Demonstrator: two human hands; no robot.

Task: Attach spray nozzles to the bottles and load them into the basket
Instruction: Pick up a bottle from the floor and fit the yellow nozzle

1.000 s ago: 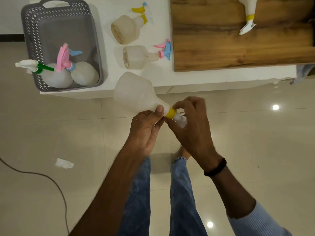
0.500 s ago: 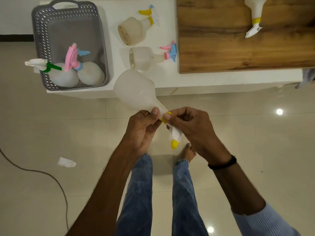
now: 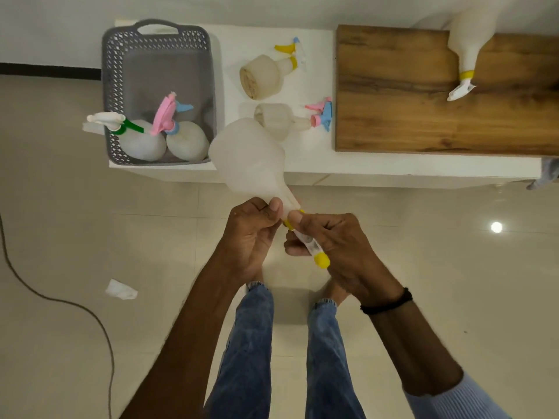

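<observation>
I hold a translucent white bottle tilted in the air in front of the table edge. My left hand grips its neck. My right hand is closed around the white spray nozzle with a yellow collar and yellow tip, which sits at the bottle's mouth. The grey basket stands at the table's left end with two nozzled bottles inside, one green-and-white, one pink-and-blue.
On the white table lie two more bottles, one with a yellow nozzle and one with a pink-blue nozzle. A wooden board at right carries another bottle. A cable and a paper scrap lie on the floor.
My right hand turned the nozzle at the bottle's neck, so its yellow tip now points down toward me. The bottle stayed in my left hand. My head moved, shifting the view.
</observation>
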